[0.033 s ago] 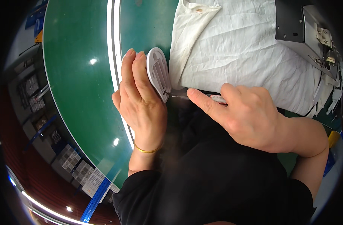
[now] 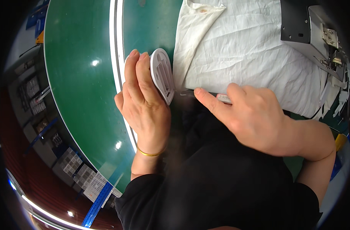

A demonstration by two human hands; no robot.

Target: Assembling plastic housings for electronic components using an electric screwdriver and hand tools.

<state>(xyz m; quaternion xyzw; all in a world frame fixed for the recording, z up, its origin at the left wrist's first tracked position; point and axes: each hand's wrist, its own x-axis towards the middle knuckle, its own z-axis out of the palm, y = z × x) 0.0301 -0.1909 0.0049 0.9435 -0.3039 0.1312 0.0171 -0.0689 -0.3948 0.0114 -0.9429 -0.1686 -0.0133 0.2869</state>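
Observation:
My left hand (image 2: pixel 144 103) lies on the green surface (image 2: pixel 83 76) and grips a white oval plastic part (image 2: pixel 162 74), held on edge against its fingers. My right hand (image 2: pixel 255 115) is to the right of it, index finger stretched toward the part, closed around a small thin tool (image 2: pixel 223 98). The tool's dark metal tip (image 2: pixel 184 93) almost reaches the part's lower end. A thin gold bracelet (image 2: pixel 150 153) sits on my left wrist. Most of the tool is hidden under my fingers.
A crumpled white cloth (image 2: pixel 251 50) covers the surface behind my right hand. A grey metal machine (image 2: pixel 313 30) stands at the top right. A white stripe (image 2: pixel 115 38) runs along the green surface. Shelving with boxes (image 2: pixel 73 163) lies far below left.

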